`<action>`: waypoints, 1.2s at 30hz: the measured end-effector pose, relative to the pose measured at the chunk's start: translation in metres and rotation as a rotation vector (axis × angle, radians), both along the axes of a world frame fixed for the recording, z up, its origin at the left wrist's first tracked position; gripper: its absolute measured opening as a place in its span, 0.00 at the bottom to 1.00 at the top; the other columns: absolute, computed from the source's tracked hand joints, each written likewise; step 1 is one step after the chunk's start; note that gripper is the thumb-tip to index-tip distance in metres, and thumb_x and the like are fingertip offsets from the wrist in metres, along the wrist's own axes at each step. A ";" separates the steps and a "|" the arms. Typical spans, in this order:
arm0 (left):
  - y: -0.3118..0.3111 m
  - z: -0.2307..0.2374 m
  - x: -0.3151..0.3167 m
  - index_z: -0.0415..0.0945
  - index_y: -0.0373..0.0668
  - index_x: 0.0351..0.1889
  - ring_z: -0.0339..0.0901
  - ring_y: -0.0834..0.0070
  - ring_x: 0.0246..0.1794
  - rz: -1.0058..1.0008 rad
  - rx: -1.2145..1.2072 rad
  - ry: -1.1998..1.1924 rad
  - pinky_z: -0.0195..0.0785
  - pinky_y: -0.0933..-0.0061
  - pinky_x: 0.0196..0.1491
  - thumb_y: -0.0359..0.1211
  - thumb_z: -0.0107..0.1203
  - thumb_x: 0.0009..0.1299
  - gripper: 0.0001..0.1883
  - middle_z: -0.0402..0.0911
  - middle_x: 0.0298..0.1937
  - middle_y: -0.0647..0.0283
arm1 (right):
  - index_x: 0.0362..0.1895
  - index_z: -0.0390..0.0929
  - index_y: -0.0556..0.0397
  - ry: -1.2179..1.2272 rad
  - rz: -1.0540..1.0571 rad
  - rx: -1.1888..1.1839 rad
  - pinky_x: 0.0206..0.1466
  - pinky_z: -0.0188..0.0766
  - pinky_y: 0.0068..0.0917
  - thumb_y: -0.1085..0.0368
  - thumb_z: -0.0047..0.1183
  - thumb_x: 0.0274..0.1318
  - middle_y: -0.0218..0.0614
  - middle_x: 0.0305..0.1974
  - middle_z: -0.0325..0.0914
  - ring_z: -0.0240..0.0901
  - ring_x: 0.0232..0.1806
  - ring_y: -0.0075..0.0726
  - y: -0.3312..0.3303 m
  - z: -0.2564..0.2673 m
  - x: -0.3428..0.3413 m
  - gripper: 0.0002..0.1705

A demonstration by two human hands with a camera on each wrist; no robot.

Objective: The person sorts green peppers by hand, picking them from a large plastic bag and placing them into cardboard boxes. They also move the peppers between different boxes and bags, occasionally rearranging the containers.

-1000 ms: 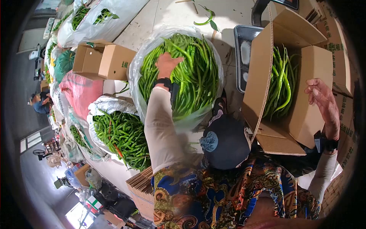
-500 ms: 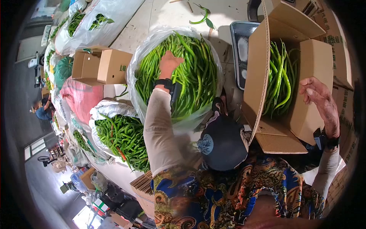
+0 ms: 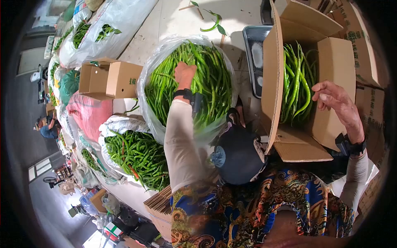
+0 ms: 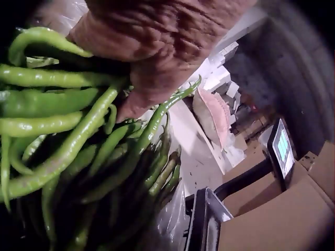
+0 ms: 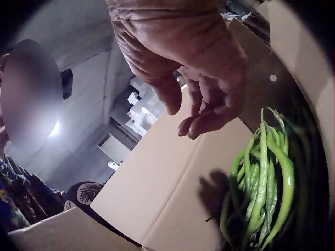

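Observation:
Long green chili peppers (image 3: 211, 82) fill a clear plastic bag (image 3: 145, 101) in the middle of the head view. My left hand (image 3: 185, 74) is down on this heap, gripping some chili peppers; its fingertips are hidden among them. In the left wrist view, the thumb of the left hand (image 4: 152, 57) reaches down beside a bent pepper (image 4: 78, 141). My right hand (image 3: 337, 103) hangs loosely curled over an upright cardboard box (image 3: 335, 82) and holds nothing. Inside that box lies a bunch of green chili peppers (image 5: 261, 188), below and apart from the right hand's fingers (image 5: 204, 123).
A black tray (image 3: 247, 41) sits beside the box, and the left wrist view shows a scale display (image 4: 282, 149). To the left are a small carton (image 3: 124, 80), a pink sack (image 3: 89, 109) and a white sack of peppers (image 3: 134, 155). Loose peppers (image 3: 213, 25) lie on the floor.
My left hand's spread thumb has drawn in and the hand has closed on the heap. My right hand has come slightly further over the box. The head view has shifted a little.

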State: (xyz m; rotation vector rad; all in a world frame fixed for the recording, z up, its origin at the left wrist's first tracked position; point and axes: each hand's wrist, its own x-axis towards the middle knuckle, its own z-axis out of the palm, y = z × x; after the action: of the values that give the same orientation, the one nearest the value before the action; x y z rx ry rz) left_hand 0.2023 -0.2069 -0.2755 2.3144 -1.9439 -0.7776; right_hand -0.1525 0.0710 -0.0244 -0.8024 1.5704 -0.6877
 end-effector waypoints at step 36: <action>0.016 0.302 0.004 0.74 0.33 0.38 0.75 0.75 0.25 -0.153 -0.207 1.270 0.71 0.77 0.27 0.26 0.63 0.58 0.12 0.77 0.28 0.62 | 0.48 0.73 0.54 -0.053 0.081 -0.205 0.39 0.66 0.19 0.53 0.49 0.61 0.30 0.36 0.74 0.67 0.34 0.21 0.026 0.015 0.005 0.20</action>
State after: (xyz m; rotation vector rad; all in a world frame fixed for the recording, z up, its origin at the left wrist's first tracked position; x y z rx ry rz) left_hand 0.2066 -0.1908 0.0263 0.9946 -1.4154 -1.4415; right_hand -0.1476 0.0975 -0.0098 -0.9865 1.4268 -0.8129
